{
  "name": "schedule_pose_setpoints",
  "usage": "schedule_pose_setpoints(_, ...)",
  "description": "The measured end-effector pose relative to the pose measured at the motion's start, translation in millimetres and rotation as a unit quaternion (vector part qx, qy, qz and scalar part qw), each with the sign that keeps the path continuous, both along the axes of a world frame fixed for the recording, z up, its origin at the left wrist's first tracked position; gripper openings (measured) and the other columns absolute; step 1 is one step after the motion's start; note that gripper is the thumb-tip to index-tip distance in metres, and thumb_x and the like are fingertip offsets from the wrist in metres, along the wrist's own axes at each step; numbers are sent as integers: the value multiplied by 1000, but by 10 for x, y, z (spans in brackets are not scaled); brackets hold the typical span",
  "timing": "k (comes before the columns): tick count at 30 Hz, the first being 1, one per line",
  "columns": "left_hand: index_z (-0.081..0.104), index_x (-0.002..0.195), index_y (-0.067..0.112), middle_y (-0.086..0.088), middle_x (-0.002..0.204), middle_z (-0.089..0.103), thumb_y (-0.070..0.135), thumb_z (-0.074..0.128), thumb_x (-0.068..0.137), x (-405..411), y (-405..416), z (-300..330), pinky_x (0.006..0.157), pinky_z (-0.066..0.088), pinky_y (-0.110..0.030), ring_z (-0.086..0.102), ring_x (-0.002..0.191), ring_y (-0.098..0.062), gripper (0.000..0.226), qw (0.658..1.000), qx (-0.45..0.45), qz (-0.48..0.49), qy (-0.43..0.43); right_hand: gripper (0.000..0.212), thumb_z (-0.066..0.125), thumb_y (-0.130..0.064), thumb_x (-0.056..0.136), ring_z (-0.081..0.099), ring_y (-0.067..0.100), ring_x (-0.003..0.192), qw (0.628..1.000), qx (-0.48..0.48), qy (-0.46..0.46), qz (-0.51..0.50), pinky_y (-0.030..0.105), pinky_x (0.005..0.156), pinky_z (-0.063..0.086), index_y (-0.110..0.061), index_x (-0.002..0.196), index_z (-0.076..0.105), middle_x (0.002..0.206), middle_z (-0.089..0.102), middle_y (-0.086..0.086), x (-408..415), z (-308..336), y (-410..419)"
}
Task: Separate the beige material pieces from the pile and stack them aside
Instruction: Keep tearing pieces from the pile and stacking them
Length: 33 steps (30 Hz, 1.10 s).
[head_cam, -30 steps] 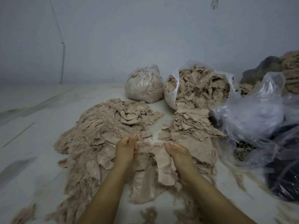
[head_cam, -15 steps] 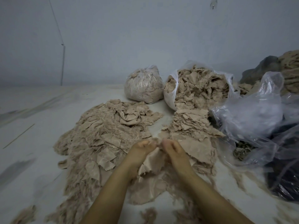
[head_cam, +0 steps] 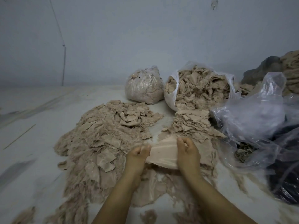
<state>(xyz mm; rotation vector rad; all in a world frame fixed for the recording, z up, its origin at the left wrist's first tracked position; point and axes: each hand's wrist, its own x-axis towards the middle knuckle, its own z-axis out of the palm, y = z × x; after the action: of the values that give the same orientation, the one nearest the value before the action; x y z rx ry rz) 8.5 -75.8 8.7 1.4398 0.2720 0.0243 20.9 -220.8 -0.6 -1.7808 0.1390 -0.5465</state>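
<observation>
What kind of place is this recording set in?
Probably a small sorting workroom: a bare floor below a plain wall, plastic bags stuffed with beige scraps, and a loose pile spread out.

Beige piece (head_cam: 163, 155) now taut between parted hands

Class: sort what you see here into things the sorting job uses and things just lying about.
In use: left hand, right hand, stretched beige piece, loose pile, stack.
Lying about: tied bag, open bag, empty clear bags.
</observation>
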Motion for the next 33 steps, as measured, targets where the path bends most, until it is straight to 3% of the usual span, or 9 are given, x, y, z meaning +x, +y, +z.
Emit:
schedule_pose_setpoints(5,64,69,9,8,44,49,28,62,90,92,-135,22,35,33,-17,42,34,-3,28,996,73,-7,-59,20,51,-31,97,53,2,70,998,-25,-24,-45,20,60,38,-20,83,61,74,60,-13,148,63,-241)
schedule_pose_setpoints(9,71,81,19,8,67,70,22,65,89,207,-129,30,51,48,-13,63,60,-2,10,994,68,18,-80,22,50,-30,98,56,17,75,994,-30,-10,-104,29,64,38,-14,88,61,79,62,-2,312,117,-540)
schedule_pose_setpoints(13,69,76,12,8,72,66,28,61,91,221,120,-96,52,43,-8,57,61,3,24,981,182,16,-62,17,48,-27,97,53,28,94,975,-179,62,-118,36,76,41,-12,104,53,103,59,10,363,121,-825)
schedule_pose_setpoints(17,61,84,18,7,81,62,48,74,75,136,329,-141,56,42,-19,55,67,-7,34,922,383,-57,9,13,53,-19,93,48,29,101,937,-339,-29,-80,38,86,37,-11,101,60,101,56,8,220,-1,-657)
schedule_pose_setpoints(21,61,100,18,0,97,63,36,75,78,48,410,-212,64,40,-21,53,78,-12,31,840,520,-129,83,26,46,-28,99,40,24,119,889,-446,93,36,34,100,31,-21,117,63,123,55,2,113,-148,-547)
schedule_pose_setpoints(23,62,77,13,-3,72,60,24,70,84,7,418,-233,60,39,-24,51,64,-15,15,899,420,-109,56,24,49,-25,98,44,24,114,923,-384,1,31,36,99,32,-17,113,66,115,58,3,-3,-116,-414)
schedule_pose_setpoints(26,55,60,11,1,48,53,14,61,92,-37,390,-178,48,40,-19,49,44,-11,32,975,194,-90,55,26,53,-42,93,50,13,97,933,-318,-1,171,30,89,39,-22,99,68,99,61,-5,-204,-83,-42)
schedule_pose_setpoints(29,53,59,13,2,39,44,19,53,96,-107,350,-95,37,35,-16,40,32,-9,38,985,95,-123,79,36,64,-49,84,55,16,80,925,-259,80,266,31,73,42,-13,87,65,84,63,1,-260,-163,214)
schedule_pose_setpoints(33,48,63,15,5,39,33,18,47,98,-96,475,-119,35,18,-13,24,32,-7,35,995,89,-30,45,30,67,-22,88,44,4,58,965,-81,52,244,23,56,34,-15,64,51,59,48,-10,-234,-150,192)
